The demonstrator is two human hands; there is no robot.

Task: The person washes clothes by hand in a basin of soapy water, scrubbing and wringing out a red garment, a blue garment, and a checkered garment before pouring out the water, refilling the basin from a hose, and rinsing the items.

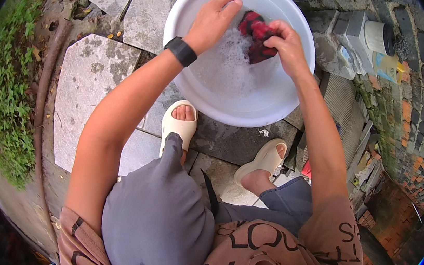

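Observation:
A large white plastic basin (231, 99) holds sudsy water, with foam near its middle. Pinched between the thumb and fingers of my right hand (286, 41) is a wet red and black patterned cloth (257, 35); its lower edge meets the water. To the left of the cloth, my left hand (218, 16) is over the basin with the fingers loosely curled and apart, and nothing shows in it. A black band (181, 52) is around my left wrist.
Stone paving slabs (88, 76) lie under the basin and my cream slides (185, 121). A brown pipe (39, 113) and green plants (10, 116) run along the left. At right, a white tub with a black lid (375, 37) and a plastic packet (385, 65) stand near a brick wall (410, 117).

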